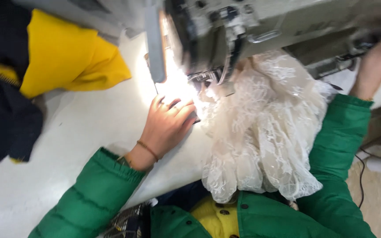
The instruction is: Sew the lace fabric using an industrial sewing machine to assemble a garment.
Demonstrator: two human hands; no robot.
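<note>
Head view, near to far. Nearest the camera: the front of a green padded jacket [287,216] with dark buttons, open over a yellow garment [214,218] at the chest. 2 green sleeves run outward from it, 1 to each hand.

Centre: a bunched piece of cream lace fabric [261,132] lies from the jacket front up to the sewing machine, its scalloped lower edge hanging over the worktop's near edge.

Left hand [168,125]: laid palm down on the white worktop [67,145], fingers loosely together and pointing toward the machine, the fingertips just beside the left edge of the lace and close under the presser foot. It pinches nothing that can be seen; whether the fingertips press the lace edge cannot be told because of glare. A thin brown bracelet [148,150] circles the wrist.

Right hand [380,61]: raised at the right end of the machine, blurred; its grip is turned away, so how far it is closed, and on what, cannot be told.

Beyond: the grey sewing machine [261,26], its needle area [208,77] lit by a bright lamp, with the lace passing beneath it.

Far left: a pile of yellow and dark navy cloth [62,57] rests on the worktop, well apart from both hands.
</note>
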